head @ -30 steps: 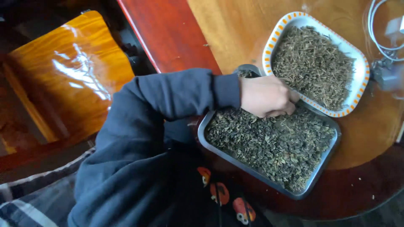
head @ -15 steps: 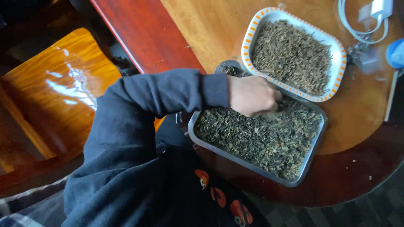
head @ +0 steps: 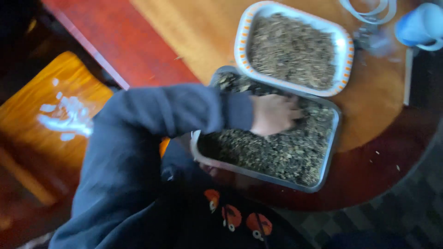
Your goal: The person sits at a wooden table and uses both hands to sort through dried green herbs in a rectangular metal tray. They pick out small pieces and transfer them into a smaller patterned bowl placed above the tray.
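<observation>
Dried dark green-brown leaves (head: 272,152), small and crumbly like loose tea, fill the grey rectangular metal tray (head: 328,159) that sits at the near edge of the round reddish-brown wooden table (head: 378,133).

At the far left stands a shiny orange wooden chair (head: 55,120), well apart from the tray. Next comes the dark blue sleeve (head: 152,120), which crosses from the body to the tray. Only one hand shows, and I judge it to be the left hand (head: 273,114); it lies palm down on the leaves near the tray's far side, and its fingers (head: 291,107) seem loosely together and partly pushed into the pile, though the picture is blurred. The right hand is not in view.

Just behind the metal tray, with its near edge resting over the tray's rim, is a white oval tray with an orange dashed border (head: 242,34), holding a finer, drier-looking heap. To the far right stand a pale blue cup (head: 420,25) and a white cord (head: 369,11).

The risk, as I judge it: the metal tray hangs close to the table edge, so a strong push could tip it into the lap, and a quick sweep could throw leaves over the rim, because the pile is almost level with it.
</observation>
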